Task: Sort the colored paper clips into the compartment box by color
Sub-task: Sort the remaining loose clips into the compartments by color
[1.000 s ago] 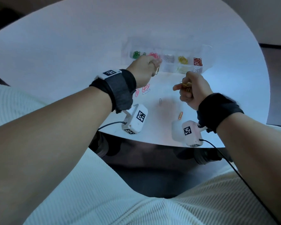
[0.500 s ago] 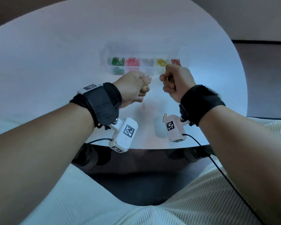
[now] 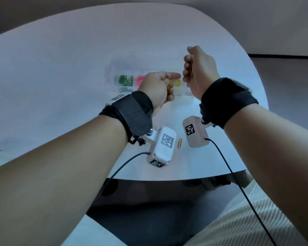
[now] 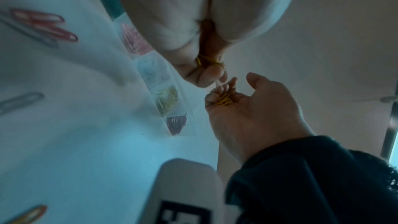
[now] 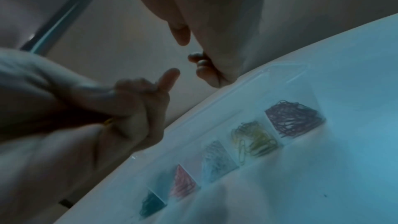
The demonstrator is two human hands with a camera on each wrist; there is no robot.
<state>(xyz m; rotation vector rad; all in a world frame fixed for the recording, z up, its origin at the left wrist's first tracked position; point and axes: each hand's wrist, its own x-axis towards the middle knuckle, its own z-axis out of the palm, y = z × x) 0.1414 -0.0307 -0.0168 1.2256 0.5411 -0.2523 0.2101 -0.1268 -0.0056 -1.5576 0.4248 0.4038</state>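
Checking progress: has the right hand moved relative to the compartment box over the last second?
Yes. The right hand has risen from the box's near edge to above its right end.

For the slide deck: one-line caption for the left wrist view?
Left hand and right hand each grip yellow paper clips above the compartment box of colour-sorted clips.

Dim bluish light, blurred wrist views

Both hands hung above the table (image 3: 60,71), the left hand (image 3: 156,87) near and left of the right hand (image 3: 199,73). The compartment box (image 3: 114,77) lay on the table beneath and beyond them. A loose clip (image 3: 179,144) lay nearer, between the wrist cameras.
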